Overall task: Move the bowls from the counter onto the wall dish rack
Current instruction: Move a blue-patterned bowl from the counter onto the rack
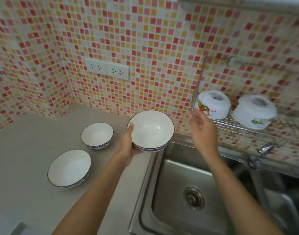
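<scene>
My left hand [128,143] grips a white bowl with a blue patterned outside [151,129] by its left rim and base, lifted above the counter's right edge near the sink. My right hand [202,128] hangs open in the air between that bowl and the wire wall dish rack [230,122], holding nothing. Two more white bowls rest upright on the grey counter [26,150]: a small one [97,135] and a wider one [69,167] nearer me. On the rack, two stacks of white bowls lie upside down, one at the left [214,104] and one at the right [254,111].
A steel sink [187,184] with a round drain lies below the rack, with a tap [264,149] at its back right. A double wall socket [107,68] sits on the mosaic tiles above the counter.
</scene>
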A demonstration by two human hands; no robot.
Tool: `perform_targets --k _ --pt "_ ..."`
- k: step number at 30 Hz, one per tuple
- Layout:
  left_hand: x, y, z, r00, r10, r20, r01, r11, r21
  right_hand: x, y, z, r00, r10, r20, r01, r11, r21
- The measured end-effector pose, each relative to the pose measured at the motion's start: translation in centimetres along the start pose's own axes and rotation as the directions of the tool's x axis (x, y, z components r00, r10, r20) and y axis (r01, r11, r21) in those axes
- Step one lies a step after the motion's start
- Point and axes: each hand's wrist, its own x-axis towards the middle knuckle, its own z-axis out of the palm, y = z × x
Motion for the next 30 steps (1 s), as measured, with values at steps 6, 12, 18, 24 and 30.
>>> perform_targets --k 6,12,18,24,30 --pt "-0.4 1.0 5.4 0.995 0.054 0.087 -0.062 0.994 0.092 3.5 4.4 -5.9 0.966 -0.229 -0.122 0.168 0.909 -0.381" --pt "-1.3 0.3 8.8 0.984 0.084 0.159 -0.103 0.989 0.11 3.5 12.3 -9.7 0.959 -0.276 -0.07 0.146 0.687 -0.712" --pt "-1.7 0.7 12.7 0.97 0.125 0.207 -0.141 0.988 0.066 3.6 12.2 -9.4 0.957 -0.281 -0.072 0.147 0.683 -0.716" --pt "-1.0 3.4 19.0 0.96 0.182 0.212 -0.215 0.966 0.141 5.0 11.2 -13.0 0.976 -0.194 0.095 0.213 0.796 -0.567" --pt "0.6 5.1 24.6 0.913 0.335 0.232 -0.394 0.873 0.289 4.7 11.2 -12.6 0.962 -0.266 0.059 0.254 0.796 -0.55"
